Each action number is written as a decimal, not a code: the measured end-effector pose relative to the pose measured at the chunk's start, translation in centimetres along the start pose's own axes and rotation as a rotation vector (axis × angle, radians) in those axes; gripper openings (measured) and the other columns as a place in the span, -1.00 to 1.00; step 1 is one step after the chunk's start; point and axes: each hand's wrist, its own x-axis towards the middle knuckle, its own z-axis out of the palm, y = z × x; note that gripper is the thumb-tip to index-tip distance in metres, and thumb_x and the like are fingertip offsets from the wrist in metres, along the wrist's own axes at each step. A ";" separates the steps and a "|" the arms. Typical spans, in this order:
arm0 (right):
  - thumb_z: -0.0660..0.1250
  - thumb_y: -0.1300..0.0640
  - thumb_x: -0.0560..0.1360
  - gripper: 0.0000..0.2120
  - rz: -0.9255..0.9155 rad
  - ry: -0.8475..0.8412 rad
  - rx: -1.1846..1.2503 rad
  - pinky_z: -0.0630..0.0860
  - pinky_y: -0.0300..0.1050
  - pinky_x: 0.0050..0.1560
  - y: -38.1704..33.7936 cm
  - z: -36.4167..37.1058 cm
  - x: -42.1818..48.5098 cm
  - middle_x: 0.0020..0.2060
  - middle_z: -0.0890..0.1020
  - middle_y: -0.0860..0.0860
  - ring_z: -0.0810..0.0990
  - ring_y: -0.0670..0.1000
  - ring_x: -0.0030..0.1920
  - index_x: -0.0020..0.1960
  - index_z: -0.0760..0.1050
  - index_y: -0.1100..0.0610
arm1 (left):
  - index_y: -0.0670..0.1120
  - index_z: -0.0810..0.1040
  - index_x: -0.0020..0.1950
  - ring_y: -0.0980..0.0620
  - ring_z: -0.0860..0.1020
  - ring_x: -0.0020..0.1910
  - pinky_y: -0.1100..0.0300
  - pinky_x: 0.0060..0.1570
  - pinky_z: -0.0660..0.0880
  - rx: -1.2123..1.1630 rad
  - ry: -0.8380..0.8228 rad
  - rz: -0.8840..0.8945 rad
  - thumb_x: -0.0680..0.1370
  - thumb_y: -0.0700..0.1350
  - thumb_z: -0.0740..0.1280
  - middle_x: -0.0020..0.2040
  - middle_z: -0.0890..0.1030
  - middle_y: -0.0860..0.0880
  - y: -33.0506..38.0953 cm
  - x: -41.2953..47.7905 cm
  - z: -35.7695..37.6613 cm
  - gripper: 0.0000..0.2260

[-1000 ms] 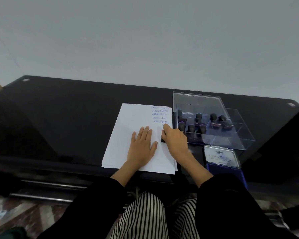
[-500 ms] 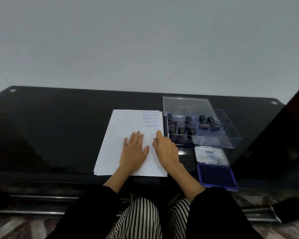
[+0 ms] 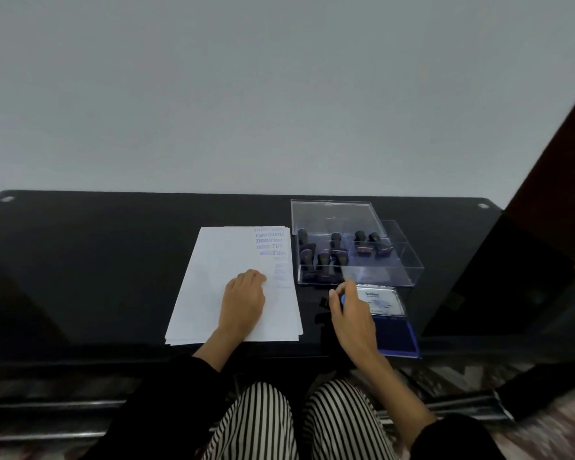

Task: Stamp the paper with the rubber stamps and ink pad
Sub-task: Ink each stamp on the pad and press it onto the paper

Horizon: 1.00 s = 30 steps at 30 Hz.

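A stack of white paper [image 3: 213, 280] lies on the black table, with several blue stamp prints [image 3: 271, 244] down its right edge. My left hand [image 3: 244, 302] rests on the paper, its fingers somewhat bent. Just right of the paper and level with the ink pad's lid, my right hand [image 3: 351, 313] grips a dark rubber stamp [image 3: 326, 302]; a blue patch shows by the thumb. The ink pad [image 3: 397, 338] lies open, with its labelled lid [image 3: 384, 300] folded back. Several dark stamps [image 3: 324, 258] stand in a clear plastic box [image 3: 409, 270] behind it.
The box's clear lid [image 3: 332, 214] leans at the back of the box. The table's front edge [image 3: 113, 351] runs just above my striped trousers. A grey wall stands behind the table. A dark panel [image 3: 498, 277] lies at the right.
My right hand has left the paper's right edge with the stamp and moved right and towards me, to the ink pad. My left hand stays on the paper, its fingers more bent.
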 end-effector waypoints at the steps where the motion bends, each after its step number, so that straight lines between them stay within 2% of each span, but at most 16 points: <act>1: 0.07 0.04 0.62 -0.83 0.007 -0.002 0.003 0.27 -0.14 -0.42 0.1 -0.1 -0.2 -0.43 0.43 0.00 0.39 -0.03 -0.42 -0.03 0.29 0.14 | -0.18 0.60 -0.10 -0.03 0.63 -0.24 0.16 -0.26 0.55 -0.006 -0.013 0.008 0.41 -0.25 0.12 -0.14 0.63 -0.07 0.4 0.0 -0.1 -0.73; 5: 0.09 0.06 0.62 -0.85 0.023 0.004 0.001 0.27 -0.16 -0.41 0.3 -0.7 -1.3 -0.35 0.47 0.03 0.43 0.00 -0.37 -0.07 0.26 0.11 | -0.22 0.51 0.17 -0.09 0.54 0.05 0.10 0.04 0.44 -0.078 -0.107 0.009 0.48 -0.29 0.15 0.13 0.55 -0.11 2.1 -0.9 -0.2 -0.70; 9: 0.09 0.06 0.62 -0.86 0.037 -0.009 -0.006 0.28 -0.17 -0.40 0.5 -1.3 -1.8 -0.34 0.48 0.03 0.41 -0.04 -0.39 -0.06 0.27 0.10 | -0.17 0.42 0.28 -0.04 0.48 0.12 0.18 0.07 0.38 -0.118 -0.140 0.068 0.55 -0.27 0.15 0.25 0.46 -0.06 4.0 -1.6 -0.7 -0.69; 13: 0.10 0.06 0.61 -0.87 0.052 0.001 0.006 0.30 -0.14 -0.41 0.4 -2.3 -1.1 -0.39 0.45 0.01 0.39 -0.02 -0.42 -0.04 0.26 0.12 | -0.14 0.38 0.31 0.00 0.47 0.14 0.21 0.09 0.40 -0.145 -0.146 0.056 0.58 -0.22 0.14 0.29 0.41 -0.02 5.9 -0.7 -1.6 -0.71; 17: 0.15 0.08 0.59 -0.86 0.025 0.039 0.058 0.39 0.01 -0.36 -0.5 -4.0 0.7 -0.38 0.45 0.05 0.45 0.05 -0.39 -0.06 0.24 0.14 | -0.14 0.40 0.30 -0.01 0.49 0.10 0.18 0.07 0.45 -0.185 -0.104 0.087 0.58 -0.23 0.15 0.28 0.42 -0.05 7.4 1.4 -2.5 -0.71; 21: 0.20 0.15 0.53 -0.83 -0.008 0.036 0.030 0.22 -0.13 -0.47 -1.7 -5.7 3.3 -0.43 0.37 0.00 0.36 0.03 -0.43 -0.07 0.19 0.14 | -0.16 0.41 0.27 -0.03 0.50 0.08 0.13 0.03 0.49 -0.218 -0.061 0.113 0.56 -0.24 0.17 0.23 0.45 -0.07 8.4 3.8 -3.1 -0.72; 25: 0.16 0.14 0.55 -0.80 -0.036 -0.016 -0.049 0.27 -0.13 -0.37 -2.9 -6.7 6.7 -0.40 0.36 -0.05 0.35 -0.01 -0.43 -0.02 0.12 0.15 | -0.16 0.42 0.22 -0.04 0.50 0.06 0.10 -0.01 0.49 -0.243 -0.040 0.122 0.56 -0.22 0.18 0.17 0.45 -0.06 8.7 6.3 -2.6 -0.76; 27: 0.12 0.13 0.57 -0.80 -0.051 -0.067 -0.077 0.32 -0.08 -0.28 -3.3 -6.8 8.8 -0.37 0.39 -0.02 0.40 0.06 -0.38 0.00 0.09 0.15 | -0.16 0.41 0.23 -0.04 0.48 0.07 0.12 0.02 0.48 -0.243 -0.041 0.124 0.56 -0.21 0.18 0.18 0.45 -0.07 8.7 7.7 -2.1 -0.75; 30: 0.11 0.06 0.60 -0.80 -0.053 -0.120 -0.102 0.38 -0.04 -0.16 -3.5 -6.6 12.1 -0.16 0.53 0.12 0.54 0.19 -0.12 0.02 0.11 0.15 | -0.18 0.34 0.34 -0.04 0.45 0.19 0.14 0.14 0.42 -0.224 -0.068 0.113 0.58 -0.19 0.16 0.29 0.41 -0.09 8.4 9.9 -1.3 -0.68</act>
